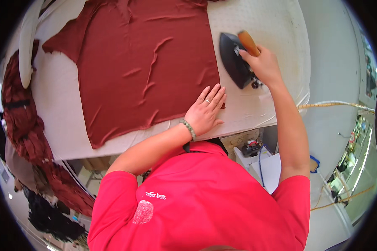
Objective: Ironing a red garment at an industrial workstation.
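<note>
A dark red garment point(125, 79) lies spread over the pale padded ironing table point(259, 21), with several creases across its middle and lower part. My left hand point(206, 109) rests flat on the garment's lower right corner, fingers stretched out. My right hand point(264, 65) is wrapped round the wooden handle of a black iron point(234, 60). The iron is on the bare cover just right of the garment's right edge, apart from the cloth. Its tip points away from me, toward the upper left.
More dark red garments point(23, 121) hang at the left, with black clothes point(50, 215) below them. A white narrow board point(26, 54) juts in at the upper left. A yellowish cord point(335, 103) runs off to the right. Under the table edge sits a small dark machine point(251, 147).
</note>
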Motion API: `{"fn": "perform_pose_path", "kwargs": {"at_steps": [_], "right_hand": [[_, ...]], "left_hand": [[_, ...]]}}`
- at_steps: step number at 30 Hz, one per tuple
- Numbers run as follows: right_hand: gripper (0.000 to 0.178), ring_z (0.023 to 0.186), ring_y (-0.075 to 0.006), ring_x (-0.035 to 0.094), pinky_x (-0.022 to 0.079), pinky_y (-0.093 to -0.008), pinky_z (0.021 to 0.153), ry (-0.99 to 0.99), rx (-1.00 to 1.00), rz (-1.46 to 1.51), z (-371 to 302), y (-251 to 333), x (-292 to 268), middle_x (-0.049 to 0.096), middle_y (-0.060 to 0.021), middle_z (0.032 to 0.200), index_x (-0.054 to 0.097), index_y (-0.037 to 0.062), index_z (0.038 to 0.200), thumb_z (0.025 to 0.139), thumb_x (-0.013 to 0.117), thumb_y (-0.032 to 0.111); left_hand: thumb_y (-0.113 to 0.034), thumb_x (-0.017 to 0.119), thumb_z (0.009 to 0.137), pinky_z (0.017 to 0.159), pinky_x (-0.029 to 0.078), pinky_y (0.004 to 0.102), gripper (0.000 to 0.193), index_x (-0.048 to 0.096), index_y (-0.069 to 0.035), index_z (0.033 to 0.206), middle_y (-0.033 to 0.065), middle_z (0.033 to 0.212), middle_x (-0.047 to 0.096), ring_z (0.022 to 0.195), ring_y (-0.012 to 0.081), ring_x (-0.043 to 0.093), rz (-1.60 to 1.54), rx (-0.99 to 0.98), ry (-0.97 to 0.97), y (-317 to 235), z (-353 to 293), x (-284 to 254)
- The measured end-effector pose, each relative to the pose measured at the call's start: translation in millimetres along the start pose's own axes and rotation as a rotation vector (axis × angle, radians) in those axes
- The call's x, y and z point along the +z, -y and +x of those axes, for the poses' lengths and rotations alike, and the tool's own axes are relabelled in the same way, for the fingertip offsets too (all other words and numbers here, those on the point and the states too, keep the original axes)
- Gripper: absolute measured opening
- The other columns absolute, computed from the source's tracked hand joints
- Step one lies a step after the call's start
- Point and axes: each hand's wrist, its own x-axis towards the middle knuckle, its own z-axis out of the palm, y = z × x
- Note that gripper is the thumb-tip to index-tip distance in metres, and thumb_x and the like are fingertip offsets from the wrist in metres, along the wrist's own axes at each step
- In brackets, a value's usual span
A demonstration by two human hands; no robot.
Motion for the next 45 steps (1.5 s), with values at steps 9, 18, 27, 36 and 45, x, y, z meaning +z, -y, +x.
{"fn": "perform_pose_path", "kwargs": {"at_steps": [9,18,27,36,45], "right_hand": [[0.043,0.075,-0.0384,0.072,0.056,-0.0460,0.069,0.352,-0.028,-0.232,51,66,19,0.072,-0.0226,0.081,0.069,-0.0006,0.101,0.090,0.071,0.041],[0.045,0.084,-0.0419,0.071,0.057,-0.0502,0.075,0.771,-0.439,-0.586,-92,21,2,0.072,-0.0241,0.091,0.057,0.0114,0.127,0.087,0.071,0.027],[0.046,0.093,-0.0403,0.071,0.055,-0.0459,0.081,0.239,-0.240,-0.303,-63,8,-19,0.073,-0.0219,0.100,0.061,0.0085,0.127,0.092,0.074,0.036],[0.039,0.082,-0.0416,0.070,0.056,-0.0468,0.074,0.736,-0.542,-0.410,-76,100,23,0.072,-0.0207,0.087,0.065,0.0082,0.116,0.091,0.075,0.036],[0.032,0.073,-0.0404,0.069,0.054,-0.0452,0.067,0.122,-0.837,-0.202,-28,152,34,0.071,-0.0212,0.082,0.066,0.0051,0.111,0.093,0.074,0.029]], "left_hand": [[-0.041,0.065,0.092,0.124,0.026,0.0497,0.070,0.046,-0.002,0.147,0.0158,0.155,0.044,0.148,0.0319,0.037,-0.034,0.137,-0.001,-27,-18,34],[-0.008,0.067,0.095,0.096,0.052,0.0420,0.022,0.069,-0.002,0.116,0.0132,0.112,0.071,0.107,0.0310,0.066,0.098,-0.623,-0.683,13,-153,-54],[-0.012,0.067,0.099,0.086,0.057,0.0320,0.033,0.060,0.001,0.129,0.0128,0.116,0.069,0.101,0.0199,0.068,-0.773,-1.194,-1.296,7,-200,-33],[-0.026,0.070,0.098,0.056,0.050,0.0255,0.035,0.058,-0.001,0.119,0.0086,0.089,0.070,0.070,0.0143,0.066,-1.733,-1.284,-1.138,-26,-105,-6],[-0.035,0.070,0.099,0.039,0.036,0.0237,0.034,0.058,-0.008,0.081,0.0020,0.059,0.060,0.046,0.0108,0.057,-1.705,-1.216,-0.999,-31,-106,-3]]}}
